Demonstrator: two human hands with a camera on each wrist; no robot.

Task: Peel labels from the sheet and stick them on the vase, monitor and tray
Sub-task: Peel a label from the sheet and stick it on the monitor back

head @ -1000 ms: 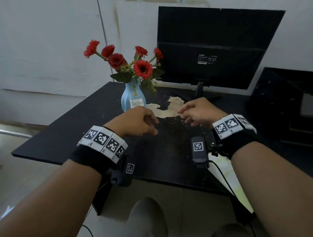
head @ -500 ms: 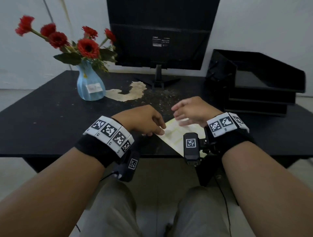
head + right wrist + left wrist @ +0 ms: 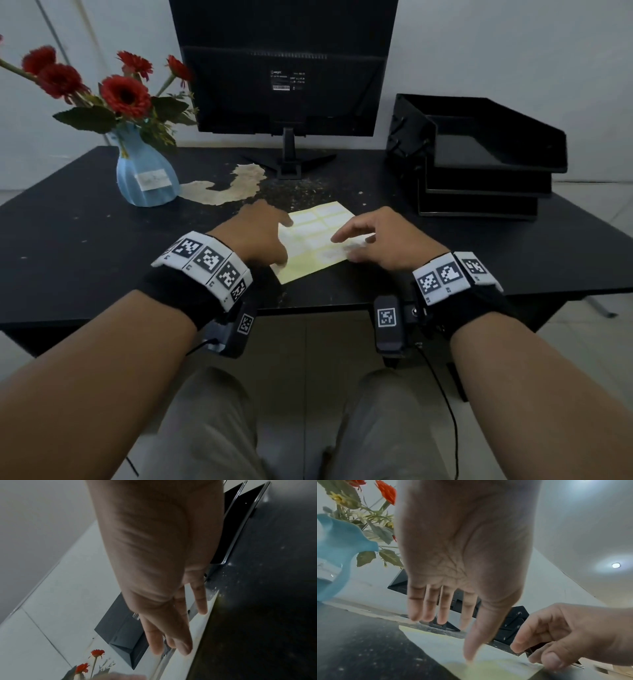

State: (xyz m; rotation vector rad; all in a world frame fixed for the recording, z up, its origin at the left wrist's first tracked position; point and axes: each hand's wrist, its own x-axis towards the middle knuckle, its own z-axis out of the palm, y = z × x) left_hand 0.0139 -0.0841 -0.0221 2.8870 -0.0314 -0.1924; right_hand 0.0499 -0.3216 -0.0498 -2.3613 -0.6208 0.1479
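Observation:
A pale yellow label sheet (image 3: 325, 219) lies flat on the black table (image 3: 85, 246) near its front edge. My left hand (image 3: 270, 240) rests on the sheet's left side with fingers straight, and its thumb tip (image 3: 469, 658) presses the paper (image 3: 496, 669). My right hand (image 3: 363, 240) lies relaxed on the right side, fingertips (image 3: 183, 650) touching the sheet (image 3: 187, 660). The blue vase (image 3: 147, 178) of red flowers at back left carries a white label (image 3: 152, 179). The black monitor (image 3: 284, 68) shows its back. Black stacked trays (image 3: 479, 157) stand at back right.
A torn patch of pale paper residue (image 3: 226, 188) and crumbs lie on the table between the vase and the monitor stand (image 3: 289, 164). My knees sit below the table's front edge (image 3: 325, 305). White walls close the back.
The view has swung right from the vase toward the trays. Both hands have come down from above the table and spread over the label sheet.

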